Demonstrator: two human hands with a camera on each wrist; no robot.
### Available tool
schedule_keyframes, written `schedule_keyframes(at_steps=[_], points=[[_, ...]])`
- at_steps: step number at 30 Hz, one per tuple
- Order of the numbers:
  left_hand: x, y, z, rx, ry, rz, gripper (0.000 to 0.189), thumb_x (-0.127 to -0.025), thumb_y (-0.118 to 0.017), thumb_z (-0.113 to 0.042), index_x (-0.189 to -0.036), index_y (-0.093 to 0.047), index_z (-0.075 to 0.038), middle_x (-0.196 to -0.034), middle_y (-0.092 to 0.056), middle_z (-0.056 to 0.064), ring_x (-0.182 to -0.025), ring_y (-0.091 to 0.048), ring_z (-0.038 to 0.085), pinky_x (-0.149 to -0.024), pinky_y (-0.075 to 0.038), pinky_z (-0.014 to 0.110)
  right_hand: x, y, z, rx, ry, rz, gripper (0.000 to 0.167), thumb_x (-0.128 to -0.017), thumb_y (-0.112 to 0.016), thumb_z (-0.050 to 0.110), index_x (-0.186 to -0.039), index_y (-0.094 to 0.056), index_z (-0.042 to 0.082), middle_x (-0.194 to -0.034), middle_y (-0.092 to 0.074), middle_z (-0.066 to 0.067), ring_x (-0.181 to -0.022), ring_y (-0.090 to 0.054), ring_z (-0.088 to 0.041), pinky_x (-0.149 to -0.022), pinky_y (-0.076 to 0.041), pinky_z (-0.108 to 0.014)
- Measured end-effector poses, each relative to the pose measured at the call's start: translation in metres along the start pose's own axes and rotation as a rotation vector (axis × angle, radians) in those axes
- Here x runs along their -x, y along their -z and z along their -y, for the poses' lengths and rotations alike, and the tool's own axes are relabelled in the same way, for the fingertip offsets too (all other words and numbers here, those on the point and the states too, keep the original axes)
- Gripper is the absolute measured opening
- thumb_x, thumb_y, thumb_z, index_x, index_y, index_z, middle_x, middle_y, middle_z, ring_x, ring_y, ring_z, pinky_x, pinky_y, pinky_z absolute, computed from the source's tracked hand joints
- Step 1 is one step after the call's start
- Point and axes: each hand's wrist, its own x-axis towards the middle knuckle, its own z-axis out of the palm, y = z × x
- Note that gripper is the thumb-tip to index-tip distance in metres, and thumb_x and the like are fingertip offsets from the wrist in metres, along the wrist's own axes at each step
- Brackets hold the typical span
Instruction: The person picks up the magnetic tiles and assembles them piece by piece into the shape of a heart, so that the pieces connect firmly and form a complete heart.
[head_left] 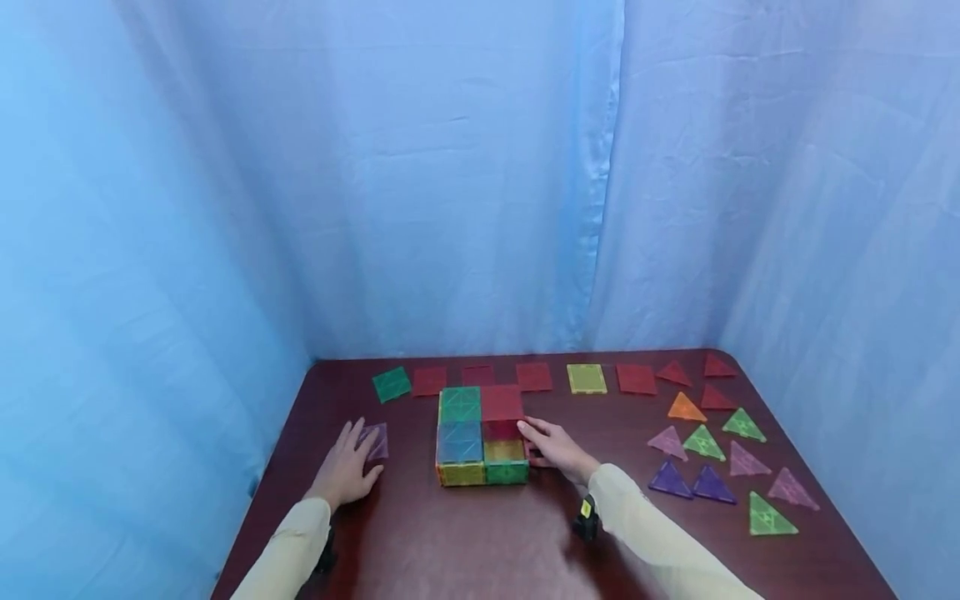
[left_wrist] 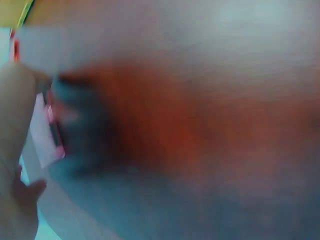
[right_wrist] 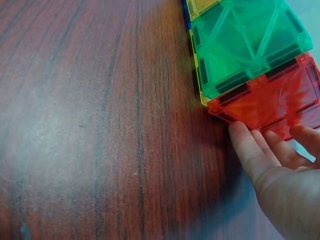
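A low box of translucent magnetic tiles [head_left: 461, 442] stands mid-table, with green, red and blue squares on top. Its front-right section shows yellowish and red inside; whether a tile covers it I cannot tell. My right hand [head_left: 558, 450] touches the box's right side; in the right wrist view its fingertips rest along a red side tile [right_wrist: 270, 97] beside a green front tile [right_wrist: 250, 40]. To the left, my left hand [head_left: 347, 467] lies with spread fingers over a purple square tile [head_left: 382, 442], partly hiding it. The left wrist view is mostly blurred.
Behind the box runs a row of flat squares: a green tile [head_left: 392, 384], several red ones and a yellow tile [head_left: 587, 378]. Several triangle tiles in red, orange, green and purple, such as a green triangle [head_left: 770, 517], lie at right. Blue curtains [head_left: 465, 167] surround the table.
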Motion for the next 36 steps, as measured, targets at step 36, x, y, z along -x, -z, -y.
schedule_keyframes(at_steps=[36], points=[[-0.086,0.046,-0.191,-0.036,-0.477,0.121,0.073,-0.092,-0.069,-0.053,-0.151,-0.05,-0.016,-0.132,-0.056,0.007,-0.114,-0.053,0.019,-0.098,-0.052,0.034,-0.001,-0.002,-0.001,-0.022,0.005,0.011,0.067,-0.106,-0.045,0.051,-0.155,-0.04,0.007,-0.137,-0.06,-0.02,-0.12,-0.063,-0.028,-0.096,-0.057,-0.045]])
